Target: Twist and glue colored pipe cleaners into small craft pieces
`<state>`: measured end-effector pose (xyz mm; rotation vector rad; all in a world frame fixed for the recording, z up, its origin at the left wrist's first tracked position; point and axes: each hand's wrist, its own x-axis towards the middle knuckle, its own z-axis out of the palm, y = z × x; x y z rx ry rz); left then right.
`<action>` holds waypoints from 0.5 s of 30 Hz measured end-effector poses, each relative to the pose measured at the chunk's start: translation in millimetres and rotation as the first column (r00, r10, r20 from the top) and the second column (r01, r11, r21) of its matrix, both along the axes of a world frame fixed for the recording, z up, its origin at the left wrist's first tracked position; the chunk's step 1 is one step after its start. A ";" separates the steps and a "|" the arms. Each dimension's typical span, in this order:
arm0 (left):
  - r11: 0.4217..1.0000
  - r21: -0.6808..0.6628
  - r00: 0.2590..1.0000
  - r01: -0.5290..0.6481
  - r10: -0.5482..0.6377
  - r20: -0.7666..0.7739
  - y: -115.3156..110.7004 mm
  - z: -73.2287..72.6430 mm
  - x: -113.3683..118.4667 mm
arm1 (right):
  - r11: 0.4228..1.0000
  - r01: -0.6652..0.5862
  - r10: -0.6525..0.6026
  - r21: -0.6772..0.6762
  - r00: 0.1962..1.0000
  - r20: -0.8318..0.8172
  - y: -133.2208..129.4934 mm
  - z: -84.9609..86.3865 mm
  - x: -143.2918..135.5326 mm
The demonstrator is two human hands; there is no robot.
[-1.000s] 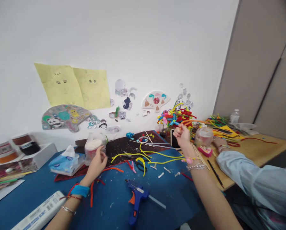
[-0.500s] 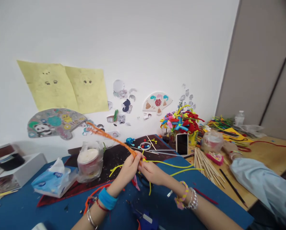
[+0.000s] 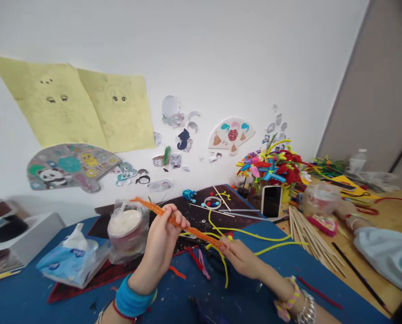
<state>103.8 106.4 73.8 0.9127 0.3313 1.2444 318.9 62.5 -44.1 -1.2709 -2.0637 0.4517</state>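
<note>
Orange pipe cleaners (image 3: 201,234), lying together in a strand, stretch between my two hands above the blue table. My left hand (image 3: 165,234) is closed around their upper part, and the far end sticks out up and to the left. With fingertips pinched, my right hand (image 3: 241,255) grips the lower right end. Yellow-green pipe cleaners (image 3: 278,246) lie beneath and beyond my right hand. A red pipe cleaner (image 3: 194,258) and a pink one (image 3: 203,264) rest on the table between my wrists.
A tissue pack (image 3: 68,258) and a plastic-wrapped cup (image 3: 125,229) stand at left. A phone (image 3: 271,201) leans before a colourful pipe-cleaner bouquet (image 3: 271,166). Wooden sticks (image 3: 314,238) lie at right, near another person's sleeve (image 3: 386,254). Dark pliers (image 3: 201,310) sit at the front edge.
My hands have moved apart along the orange strand, the left up and left, the right to the right. The camera view has shifted slightly.
</note>
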 end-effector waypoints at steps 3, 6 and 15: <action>0.992 -0.123 0.991 0.022 -0.005 0.132 15.2 -0.3 -11.3 | 0.999 -0.015 0.013 -0.044 0.999 -0.047 5.4 -10.4 1.1; 0.989 -0.148 0.978 0.021 0.010 0.208 25.2 2.4 -25.2 | 0.998 0.004 -0.012 -0.065 0.993 -0.120 10.4 -16.6 4.2; 0.998 -0.025 0.989 -0.049 0.052 0.139 26.7 -5.7 -23.6 | 0.978 0.120 -0.194 -0.172 0.828 -0.526 28.0 -18.8 16.8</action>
